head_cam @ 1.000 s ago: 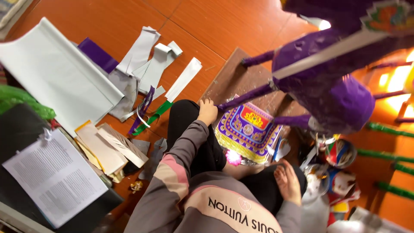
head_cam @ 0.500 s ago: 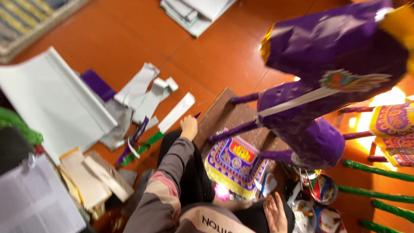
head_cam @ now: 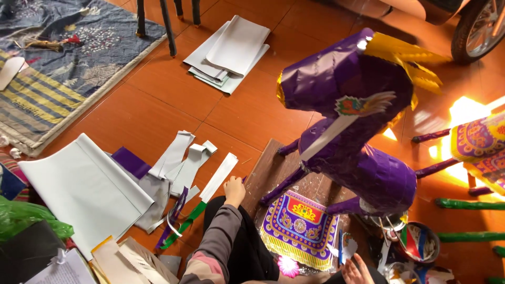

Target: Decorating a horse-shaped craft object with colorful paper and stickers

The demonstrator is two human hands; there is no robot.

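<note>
A purple paper horse (head_cam: 363, 131) with a yellow mane stands on a brown board (head_cam: 273, 168) in front of me. A purple and yellow patterned paper square (head_cam: 300, 223) lies on the board under it. My left hand (head_cam: 234, 190) rests with curled fingers on my black-trousered knee, at the board's left edge and beside a white paper strip (head_cam: 218, 178). Whether it holds anything is hidden. My right hand (head_cam: 357, 269) shows at the bottom edge, fingers apart, next to small paper cut-outs.
White sheets (head_cam: 87, 189), grey and purple scraps and a green strip (head_cam: 184, 226) litter the orange tiled floor at left. A stack of white paper (head_cam: 231, 52) lies farther off. A striped rug (head_cam: 58, 68) is top left. Glue pots (head_cam: 418, 242) and green sticks (head_cam: 468, 204) sit at right.
The view has swung up and back, bringing in the rug, the far paper stack and the whole horse. My left hand stays on my knee; my right hand has slid toward the bottom edge.
</note>
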